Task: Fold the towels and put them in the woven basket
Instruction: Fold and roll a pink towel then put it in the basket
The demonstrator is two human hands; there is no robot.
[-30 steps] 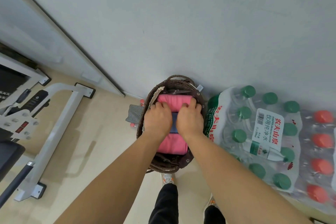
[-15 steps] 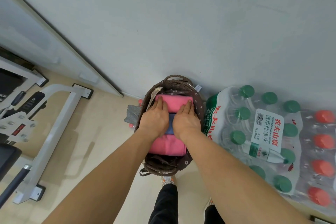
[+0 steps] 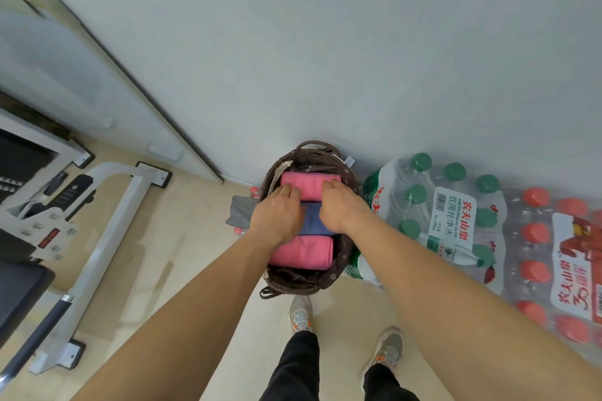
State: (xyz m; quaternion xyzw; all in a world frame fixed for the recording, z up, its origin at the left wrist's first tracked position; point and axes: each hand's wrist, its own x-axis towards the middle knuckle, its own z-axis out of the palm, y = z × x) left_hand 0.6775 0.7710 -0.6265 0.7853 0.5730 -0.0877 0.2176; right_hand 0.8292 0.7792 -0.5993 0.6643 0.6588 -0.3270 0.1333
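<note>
The brown woven basket (image 3: 294, 285) stands on the floor against the wall. Inside lie three folded towels in a row: a pink towel (image 3: 309, 182) at the far end, a blue towel (image 3: 314, 221) in the middle and a second pink towel (image 3: 304, 252) nearest me. My left hand (image 3: 277, 215) rests on the left side of the blue towel, its fingers reaching onto the far pink one. On the right side, my right hand (image 3: 340, 205) presses down with bent fingers. The hands hide part of the blue towel.
Shrink-wrapped packs of water bottles (image 3: 456, 215) sit tight against the basket's right side. A white exercise machine frame (image 3: 107, 221) stands at the left. A grey cloth (image 3: 242, 213) lies on the floor left of the basket. My feet (image 3: 301, 312) are just below it.
My hands have moved apart, showing more of the blue towel between them. The fingers went from flat to bent over the far pink towel's edge. The view has shifted slightly.
</note>
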